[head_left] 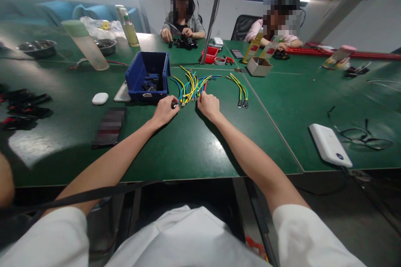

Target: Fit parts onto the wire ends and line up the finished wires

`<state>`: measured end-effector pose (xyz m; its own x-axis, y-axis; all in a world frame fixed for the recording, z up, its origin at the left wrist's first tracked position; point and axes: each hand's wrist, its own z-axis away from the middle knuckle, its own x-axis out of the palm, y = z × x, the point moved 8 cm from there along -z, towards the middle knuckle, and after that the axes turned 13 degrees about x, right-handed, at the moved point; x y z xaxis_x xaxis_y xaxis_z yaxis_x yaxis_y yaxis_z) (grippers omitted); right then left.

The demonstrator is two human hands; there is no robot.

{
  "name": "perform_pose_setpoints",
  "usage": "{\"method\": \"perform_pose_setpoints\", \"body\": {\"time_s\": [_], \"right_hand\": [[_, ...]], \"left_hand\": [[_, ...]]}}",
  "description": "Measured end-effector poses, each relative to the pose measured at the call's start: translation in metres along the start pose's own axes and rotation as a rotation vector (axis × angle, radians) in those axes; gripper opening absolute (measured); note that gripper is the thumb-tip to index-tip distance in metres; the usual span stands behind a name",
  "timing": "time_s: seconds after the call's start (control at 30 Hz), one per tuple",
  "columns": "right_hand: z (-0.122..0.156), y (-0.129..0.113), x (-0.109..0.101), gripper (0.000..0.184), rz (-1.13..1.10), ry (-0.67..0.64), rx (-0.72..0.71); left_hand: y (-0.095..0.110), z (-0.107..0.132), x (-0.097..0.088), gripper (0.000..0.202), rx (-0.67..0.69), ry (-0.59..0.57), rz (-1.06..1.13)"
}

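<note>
My left hand (166, 110) is closed on a small black sleeve-like piece (174, 104), just in front of a blue bin (149, 95). More small black pieces (151, 82) lie inside that bin. At the near right edge of a loose pile of yellow-green and blue wires (191, 85), my right hand (209, 105) has its fingers curled together on a wire; its gripped end is hidden. To the right, several yellow-green wires (240, 89) lie apart from the pile, with black sleeves and ring terminals at their near ends.
A white case (100, 99) and a dark phone-like object (109, 127) lie left. At right are a white power bank (330, 145) and glasses (365, 138). Beyond stand a small carton (259, 67), a red tray (209, 55) and bottles (130, 29). Two people sit across the table.
</note>
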<state>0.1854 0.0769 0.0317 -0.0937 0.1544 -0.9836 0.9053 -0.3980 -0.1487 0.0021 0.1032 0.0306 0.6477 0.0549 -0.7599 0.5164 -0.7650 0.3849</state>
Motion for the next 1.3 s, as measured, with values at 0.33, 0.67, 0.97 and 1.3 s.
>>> {"method": "perform_pose_setpoints", "body": {"time_s": [0.33, 0.67, 0.97, 1.3], "right_hand": [[0.003, -0.002, -0.006, 0.037, 0.005, 0.014, -0.003], [0.003, -0.001, -0.008, 0.037, 0.016, 0.018, 0.018], [0.012, -0.014, -0.014, 0.049, -0.093, 0.079, -0.072], [0.022, -0.036, -0.004, 0.048, -0.148, 0.010, -0.331]], "left_hand": [[-0.003, -0.001, -0.003, 0.023, -0.023, 0.058, 0.027], [-0.007, 0.002, 0.000, 0.021, -0.079, 0.018, 0.073], [0.002, 0.002, -0.020, 0.019, -0.119, 0.166, 0.137], [0.010, 0.007, -0.029, 0.016, -0.111, 0.304, 0.165]]}}
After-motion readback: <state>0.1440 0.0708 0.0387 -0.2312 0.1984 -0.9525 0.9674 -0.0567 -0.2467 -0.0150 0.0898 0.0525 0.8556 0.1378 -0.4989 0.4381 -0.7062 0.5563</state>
